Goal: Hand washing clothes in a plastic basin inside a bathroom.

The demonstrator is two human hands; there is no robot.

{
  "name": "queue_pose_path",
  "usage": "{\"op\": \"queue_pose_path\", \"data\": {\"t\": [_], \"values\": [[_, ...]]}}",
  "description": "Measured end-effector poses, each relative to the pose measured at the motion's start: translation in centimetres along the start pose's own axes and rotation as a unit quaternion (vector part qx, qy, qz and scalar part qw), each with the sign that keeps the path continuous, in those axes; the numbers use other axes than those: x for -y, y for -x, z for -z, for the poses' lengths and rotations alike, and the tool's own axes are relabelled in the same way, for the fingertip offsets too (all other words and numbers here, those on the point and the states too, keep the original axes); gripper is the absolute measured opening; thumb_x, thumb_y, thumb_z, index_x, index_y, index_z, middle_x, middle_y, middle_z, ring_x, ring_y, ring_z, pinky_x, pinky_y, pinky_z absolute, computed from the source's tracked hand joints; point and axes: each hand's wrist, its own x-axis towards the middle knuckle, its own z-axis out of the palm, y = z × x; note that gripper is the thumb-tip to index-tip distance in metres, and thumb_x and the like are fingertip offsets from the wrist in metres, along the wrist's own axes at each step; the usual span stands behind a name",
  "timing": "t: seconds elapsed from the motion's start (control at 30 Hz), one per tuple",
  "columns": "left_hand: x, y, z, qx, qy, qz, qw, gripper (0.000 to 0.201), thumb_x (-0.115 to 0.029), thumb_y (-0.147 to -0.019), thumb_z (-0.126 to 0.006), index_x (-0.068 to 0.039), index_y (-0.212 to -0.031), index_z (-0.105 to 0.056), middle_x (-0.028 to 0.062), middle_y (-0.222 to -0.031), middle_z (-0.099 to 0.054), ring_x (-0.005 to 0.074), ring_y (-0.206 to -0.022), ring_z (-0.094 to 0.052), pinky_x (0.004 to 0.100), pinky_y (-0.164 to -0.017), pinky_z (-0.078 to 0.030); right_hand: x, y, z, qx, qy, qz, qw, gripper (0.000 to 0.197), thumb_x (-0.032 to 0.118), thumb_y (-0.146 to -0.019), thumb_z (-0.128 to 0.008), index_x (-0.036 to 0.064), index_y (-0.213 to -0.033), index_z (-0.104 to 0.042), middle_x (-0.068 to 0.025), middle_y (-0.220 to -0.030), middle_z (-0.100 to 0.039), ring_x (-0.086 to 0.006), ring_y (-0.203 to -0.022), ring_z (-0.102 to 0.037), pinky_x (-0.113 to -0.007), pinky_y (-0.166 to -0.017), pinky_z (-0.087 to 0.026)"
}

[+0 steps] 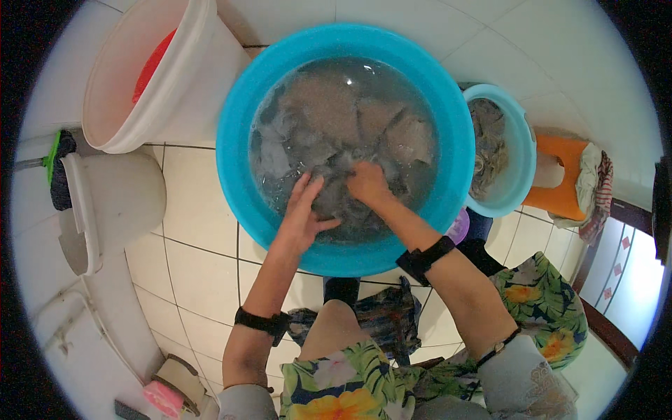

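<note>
Soaked cloth (318, 105) in a blue tub (234, 140), left fingers (301, 187) spread loose, right fingers (355, 184) curled, grip unclear

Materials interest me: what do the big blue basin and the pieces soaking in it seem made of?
The blue basin looks like smooth moulded plastic, from its rounded, evenly coloured rim. The soaking pieces seem dull fabric, judging by folds; fibre can't be told.
</note>
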Motion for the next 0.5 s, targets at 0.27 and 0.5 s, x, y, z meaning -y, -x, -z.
{"op": "queue_pose_path", "data": {"t": [0.27, 0.5], "values": [[-1.4, -2.9, -0.1, 0.124, 0.196, -0.08, 0.969, 0.048, -0.039, -0.091, -0.053, -0.011, -0.129, -0.045, 0.0108, -0.122, -0.054, 0.0246, -0.113, -0.05, 0.0435, -0.098, -0.039, 11.1, 5.9, 1.5, -0.186, -0.024, 0.069, 0.98, 0.023, 0.028, -0.084, -0.057, 0.0056, -0.088, -0.056, -0.0176, -0.088, -0.057, -0.0384, -0.069, -0.059, -0.046, -0.062, -0.048], [1.8, -9.3, 5.1, 0.124, 0.092, -0.187, 0.97, 0.032, -0.03, -0.087, -0.06, -0.007, -0.109, -0.053, 0.0076, -0.105, -0.058, 0.0212, -0.096, -0.058, 0.0346, -0.081, -0.048, 11.7, 2.7, 2.4, -0.249, 0.063, 0.094, 0.962, 0.025, 0.029, -0.086, -0.056, 0.0052, -0.082, -0.056, -0.0127, -0.073, -0.06, -0.0344, -0.058, -0.061, -0.045, -0.052, -0.048]]}}
